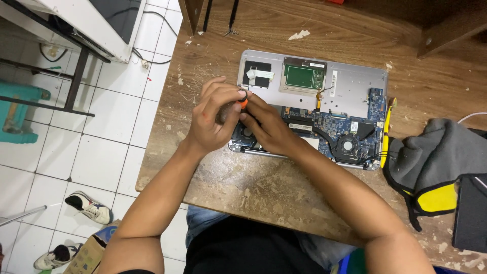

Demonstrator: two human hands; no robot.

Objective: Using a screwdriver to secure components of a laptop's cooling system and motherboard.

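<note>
Both hands are working over an opened laptop (324, 96) lying bottom-up on a worn wooden table (264, 187), its cover off and the boards showing. The left hand (212, 119) is curling around the handle of a small screwdriver (242, 103) with an orange collar, fingers closed on it from the top and side. The right hand (269, 129) is pressing in beside it, fingertips pinching low on the same tool (the tip itself is hidden under the fingers, so contact with the board cannot be told). The screwdriver is standing roughly upright over the laptop's left part, just beside the left cooling fan (244, 133), which is mostly covered by the hands.

A second fan (348, 145) is sitting in the right part of the chassis, next to the blue circuit board (350, 122). A yellow pry tool (386, 133) is lying along the laptop's right edge. A grey and yellow cloth bag (431, 167) is resting on the table further right. On the white tiled floor (101, 152) to the left, sneakers (90, 207) are lying near the table's corner.
</note>
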